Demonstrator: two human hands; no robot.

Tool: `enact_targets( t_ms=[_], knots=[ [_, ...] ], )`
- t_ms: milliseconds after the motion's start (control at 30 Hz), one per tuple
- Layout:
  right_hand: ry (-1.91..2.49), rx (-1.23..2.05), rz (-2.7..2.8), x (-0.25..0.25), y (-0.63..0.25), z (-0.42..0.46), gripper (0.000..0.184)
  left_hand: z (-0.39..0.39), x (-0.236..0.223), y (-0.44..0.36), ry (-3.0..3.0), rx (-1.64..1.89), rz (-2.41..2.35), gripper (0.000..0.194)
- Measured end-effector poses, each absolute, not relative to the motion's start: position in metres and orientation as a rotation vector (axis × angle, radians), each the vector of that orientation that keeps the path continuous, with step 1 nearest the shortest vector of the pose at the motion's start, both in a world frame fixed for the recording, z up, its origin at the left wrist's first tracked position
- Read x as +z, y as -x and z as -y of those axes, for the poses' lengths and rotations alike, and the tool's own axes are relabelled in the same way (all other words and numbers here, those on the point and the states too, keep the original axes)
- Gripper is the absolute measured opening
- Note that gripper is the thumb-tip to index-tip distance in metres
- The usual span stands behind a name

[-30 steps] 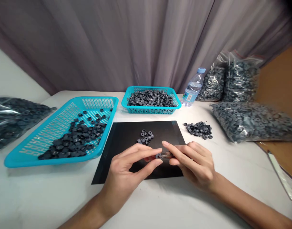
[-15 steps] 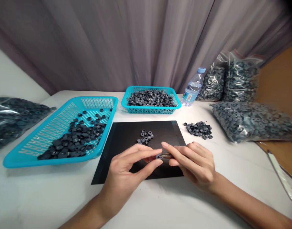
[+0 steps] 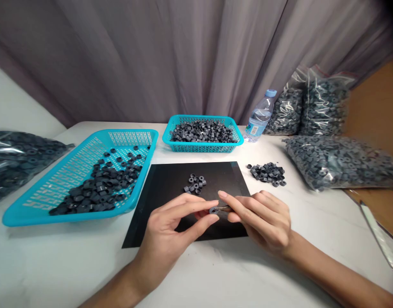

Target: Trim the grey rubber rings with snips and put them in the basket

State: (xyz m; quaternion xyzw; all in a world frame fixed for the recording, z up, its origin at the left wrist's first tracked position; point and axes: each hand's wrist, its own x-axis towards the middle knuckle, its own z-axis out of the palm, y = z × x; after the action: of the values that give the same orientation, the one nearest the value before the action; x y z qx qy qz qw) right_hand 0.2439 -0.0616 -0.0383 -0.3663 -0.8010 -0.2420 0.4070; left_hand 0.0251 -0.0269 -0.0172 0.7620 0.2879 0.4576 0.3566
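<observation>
Over the black mat (image 3: 164, 179), my left hand (image 3: 173, 226) pinches a small dark grey plastic ring (image 3: 213, 210) between thumb and fingers. My right hand (image 3: 263, 218) is closed around a slim metal tool that looks like tweezers (image 3: 225, 208). Its narrow tip reaches to the hole of the ring; how deep it goes is hard to see. Most of the tool is hidden by my right fingers. Behind my hands, a small group of similar rings (image 3: 195, 183) lies on the mat.
At left stands a large blue basket (image 3: 64, 171) with loose rings, beside a filled plastic bag (image 3: 19, 164). A smaller blue basket (image 3: 202, 147) of rings and a water bottle (image 3: 259, 117) are behind. Rightward are a ring pile (image 3: 267, 173), bulging bags (image 3: 340, 164) and a white-handled tool (image 3: 379, 235).
The tweezers' tip, which looked spread at the ring, now looks narrower and the ring's hole shows more clearly. Both hands stay nearly in place; the view has shifted slightly.
</observation>
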Motion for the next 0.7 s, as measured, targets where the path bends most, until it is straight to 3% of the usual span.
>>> enact_targets(
  t_ms=[700],
  knots=[
    [0.918,-0.580,2.065,-0.0369,-0.2453,0.0619,0.051,0.0271,-0.0152,-0.0253,-1.921,1.193,-0.782,0.017]
  ],
)
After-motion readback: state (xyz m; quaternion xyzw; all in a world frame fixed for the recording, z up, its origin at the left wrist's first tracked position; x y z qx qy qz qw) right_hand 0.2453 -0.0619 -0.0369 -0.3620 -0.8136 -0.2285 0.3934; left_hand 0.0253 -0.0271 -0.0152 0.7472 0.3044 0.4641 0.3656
